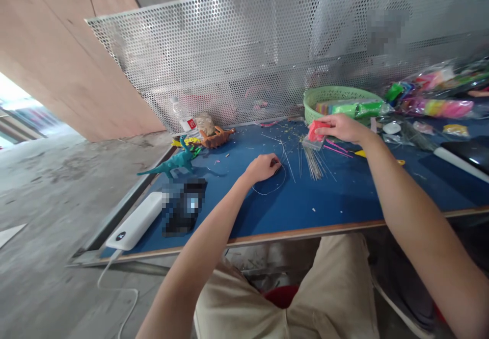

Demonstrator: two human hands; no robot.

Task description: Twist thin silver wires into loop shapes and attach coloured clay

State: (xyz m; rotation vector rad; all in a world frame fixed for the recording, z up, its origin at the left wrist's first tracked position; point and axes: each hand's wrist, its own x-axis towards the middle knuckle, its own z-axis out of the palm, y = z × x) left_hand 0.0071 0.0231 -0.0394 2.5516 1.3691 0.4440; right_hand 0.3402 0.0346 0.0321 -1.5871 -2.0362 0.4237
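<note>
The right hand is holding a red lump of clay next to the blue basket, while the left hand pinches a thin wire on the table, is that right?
Not quite: the basket is green, not blue, as the head view shows. The right hand does hold the red lump of clay beside it, and the left hand pinches the thin wire.

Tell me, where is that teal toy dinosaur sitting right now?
In the head view, the teal dinosaur stands on the left part of the blue table, just in front of the orange dinosaur and to the left of the left hand.
</note>
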